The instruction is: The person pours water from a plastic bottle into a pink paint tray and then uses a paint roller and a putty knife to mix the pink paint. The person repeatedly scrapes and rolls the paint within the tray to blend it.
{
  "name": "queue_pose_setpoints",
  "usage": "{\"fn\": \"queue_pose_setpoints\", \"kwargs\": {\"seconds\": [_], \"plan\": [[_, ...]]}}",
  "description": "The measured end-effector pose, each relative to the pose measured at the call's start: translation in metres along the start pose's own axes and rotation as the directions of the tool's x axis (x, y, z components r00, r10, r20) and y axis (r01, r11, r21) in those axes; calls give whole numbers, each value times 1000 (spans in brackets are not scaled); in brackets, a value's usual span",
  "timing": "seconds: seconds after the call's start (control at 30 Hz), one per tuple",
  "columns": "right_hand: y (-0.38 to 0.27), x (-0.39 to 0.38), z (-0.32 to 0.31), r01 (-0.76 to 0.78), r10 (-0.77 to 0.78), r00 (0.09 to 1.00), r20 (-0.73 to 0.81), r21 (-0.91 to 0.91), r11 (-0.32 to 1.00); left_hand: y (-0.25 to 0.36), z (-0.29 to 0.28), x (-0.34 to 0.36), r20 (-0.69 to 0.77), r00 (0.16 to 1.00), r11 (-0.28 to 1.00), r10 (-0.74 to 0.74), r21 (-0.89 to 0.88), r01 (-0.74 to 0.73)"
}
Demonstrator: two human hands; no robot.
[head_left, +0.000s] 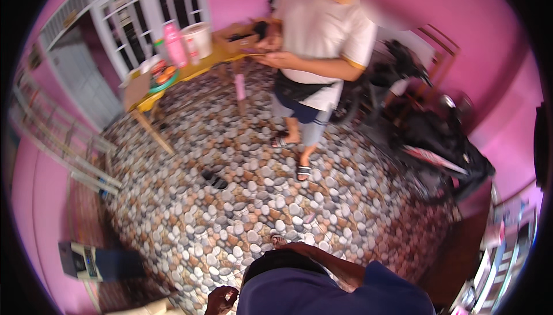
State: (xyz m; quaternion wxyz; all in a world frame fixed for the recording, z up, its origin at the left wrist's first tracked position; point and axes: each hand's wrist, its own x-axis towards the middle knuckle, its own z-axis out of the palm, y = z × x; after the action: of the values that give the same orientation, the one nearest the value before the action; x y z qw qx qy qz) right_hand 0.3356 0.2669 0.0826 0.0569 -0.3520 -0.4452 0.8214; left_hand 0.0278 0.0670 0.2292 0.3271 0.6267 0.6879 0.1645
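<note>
My left hand [222, 300] hangs beside my blue shirt [299, 292] at the lower edge. Its fingers curl in toward the thumb, and I see nothing in them. My right forearm [340, 264] bends across the front of my waist, over dark cloth [282, 262]. The fingers of my right hand cannot be made out there. One of my feet [278, 239] shows just beyond the waist, on the pebble-patterned floor [242, 223]. Neither hand is near any object on the table.
Ahead stands another person [317, 38], holding a thin flat thing [252, 52] in both hands. A yellow table [210, 67] with a pink bottle [174, 44] is at the far left. A black motorbike [438, 142] stands right; a loose sandal [214, 179] and a ladder [63, 131] lie left.
</note>
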Motion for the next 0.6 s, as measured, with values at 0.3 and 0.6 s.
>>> {"fn": "queue_pose_setpoints", "kwargs": {"seconds": [0.3,0.6], "plan": [[28,-67,63,349,-326,912,-249,53,936,-47,-33,46,372,868,941,329,-55,-333],[94,-134,162,429,-116,756,-644,354,831,24,10,117,467,434,539,771,-114,-835]]}}
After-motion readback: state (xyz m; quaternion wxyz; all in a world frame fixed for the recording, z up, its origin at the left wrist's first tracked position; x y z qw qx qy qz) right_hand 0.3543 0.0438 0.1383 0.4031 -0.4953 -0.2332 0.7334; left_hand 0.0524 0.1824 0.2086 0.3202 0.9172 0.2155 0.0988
